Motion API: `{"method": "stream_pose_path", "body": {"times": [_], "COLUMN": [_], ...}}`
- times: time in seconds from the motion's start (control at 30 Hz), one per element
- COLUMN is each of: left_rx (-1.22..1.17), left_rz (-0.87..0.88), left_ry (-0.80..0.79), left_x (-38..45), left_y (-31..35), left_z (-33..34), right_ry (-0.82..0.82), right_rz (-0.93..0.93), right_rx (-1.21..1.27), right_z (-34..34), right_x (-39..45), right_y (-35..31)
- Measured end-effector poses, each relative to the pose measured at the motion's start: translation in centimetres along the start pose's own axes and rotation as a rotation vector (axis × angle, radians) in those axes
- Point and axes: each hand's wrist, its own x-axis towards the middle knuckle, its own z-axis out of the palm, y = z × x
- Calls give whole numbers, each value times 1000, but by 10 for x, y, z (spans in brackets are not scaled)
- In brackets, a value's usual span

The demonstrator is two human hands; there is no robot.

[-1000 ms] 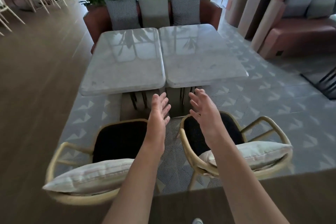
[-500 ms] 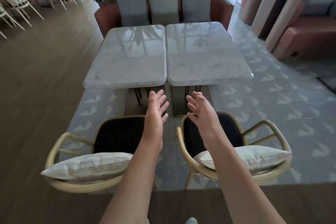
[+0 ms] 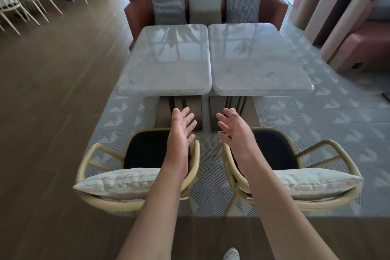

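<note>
Chairs [image 3: 145, 150] sit partly hidden behind left hand [image 3: 179, 132] and right hand [image 3: 236, 131], grips open.

Holds left hand [image 3: 180, 131] and right hand [image 3: 234, 133] out in the air, palms facing each other, fingers straight and spread, gripping nothing. Hovers them over the inner sides of left chair [image 3: 92, 154] and right chair [image 3: 337, 150], each with a black seat and a pale cushion [image 3: 118, 183] at its back. Faces two marble tables [image 3: 168, 69] set edge to edge, a sofa [image 3: 272, 10] behind them. Shows a white shoe [image 3: 231, 254] at the bottom edge.
</note>
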Motion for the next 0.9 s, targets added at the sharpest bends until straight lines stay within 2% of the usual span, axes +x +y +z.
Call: {"method": "stream_pose_path", "body": {"times": [0.27, 0.47, 0.57, 0.67, 0.8, 0.9], "left_rx": [-129, -124, -48, 59, 59, 43], "left_rz": [-229, -360, -424, -508, -536, -549], "left_ry": [81, 131, 175, 267, 409, 495], "left_x": [20, 39, 43, 40, 35, 31], "left_y": [-10, -30, -44, -67, -102, -127], "left_z": [-117, -210, -246, -286, -330, -355], "right_ry": [113, 185, 223, 261, 321, 463], "right_rz": [116, 227, 292, 403, 530, 639], "right_rx": [10, -24, -32, -58, -41, 43], "right_z": [90, 161, 187, 205, 213, 210], "right_x": [-4, -4, -2, -8, -16, -20], "right_y": [52, 116, 152, 190, 234, 264]}}
